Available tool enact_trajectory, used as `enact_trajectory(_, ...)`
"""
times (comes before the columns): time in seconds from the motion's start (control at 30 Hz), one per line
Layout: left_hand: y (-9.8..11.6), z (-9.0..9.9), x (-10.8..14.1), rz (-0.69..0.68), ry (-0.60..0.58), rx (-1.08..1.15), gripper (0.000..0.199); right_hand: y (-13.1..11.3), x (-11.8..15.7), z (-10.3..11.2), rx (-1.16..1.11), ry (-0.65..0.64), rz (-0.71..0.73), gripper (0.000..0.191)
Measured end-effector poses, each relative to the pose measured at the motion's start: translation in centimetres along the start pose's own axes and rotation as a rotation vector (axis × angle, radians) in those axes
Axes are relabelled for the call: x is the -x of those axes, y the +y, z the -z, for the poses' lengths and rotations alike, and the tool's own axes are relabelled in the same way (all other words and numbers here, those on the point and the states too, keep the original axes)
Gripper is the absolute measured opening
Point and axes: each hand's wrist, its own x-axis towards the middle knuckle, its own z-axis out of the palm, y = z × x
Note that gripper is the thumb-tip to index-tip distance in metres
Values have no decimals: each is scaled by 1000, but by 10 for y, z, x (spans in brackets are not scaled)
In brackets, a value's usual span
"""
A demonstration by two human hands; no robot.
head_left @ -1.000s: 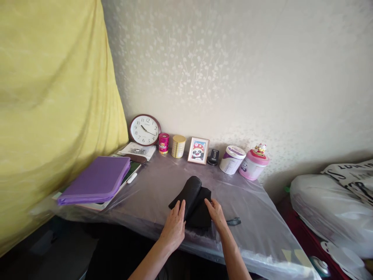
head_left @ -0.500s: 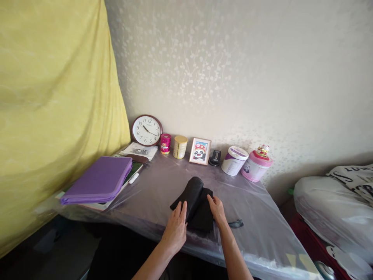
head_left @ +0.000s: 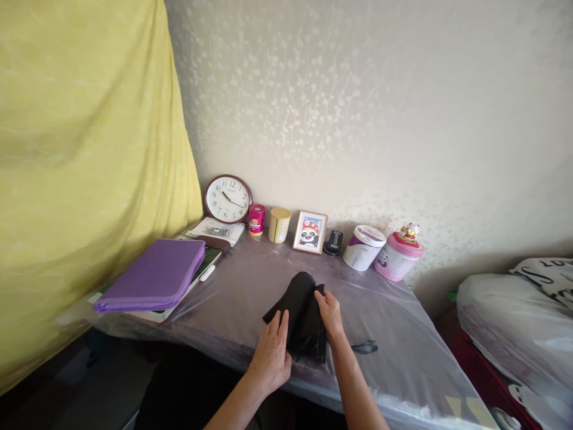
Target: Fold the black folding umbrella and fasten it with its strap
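Note:
A black roll with a loose black flap [head_left: 299, 304] lies near the front of the plastic-covered table. On the roll's left side rests my left hand [head_left: 273, 352], its fingers stretched out and lying flat against it. My right hand [head_left: 329, 310] pinches the upper right edge of the flap between thumb and fingers, lifting it a little off the table. A small dark strip [head_left: 365, 347] lies just right of my right forearm.
A purple folder [head_left: 154, 273] and a white marker-like item [head_left: 207, 273] are on the left. Along the wall stand a clock [head_left: 228, 199], a pink can [head_left: 256, 220], a yellow-lidded can [head_left: 280, 226], a picture frame [head_left: 310, 232], and two tubs [head_left: 364, 248]. A yellow curtain hangs at left.
My right hand has raised the edge of the black flap and drawn it slightly toward the roll, so it now stands up in folds. My left hand stays on the roll.

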Motion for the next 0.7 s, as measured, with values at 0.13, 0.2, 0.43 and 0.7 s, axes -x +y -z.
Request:
enact_trajectory(0.13, 2, 3, 0, 5, -21, -14, 87, -10, -4, -13, 4, -7, 8, 45)
enact_trajectory(0.2, 2, 5, 0, 4, -29, -19, 87, -15, -6, -21, -4, -13, -14, 48)
enact_trajectory(0.43, -1, 8, 0, -31, -44, -10, 84, -24, -11, -40, 21, -86, -94, 50)
enact_trajectory(0.7, -8, 0, 1, -16, 50, 72, 82, -21, -12, -50, 95, -194, 32, 43)
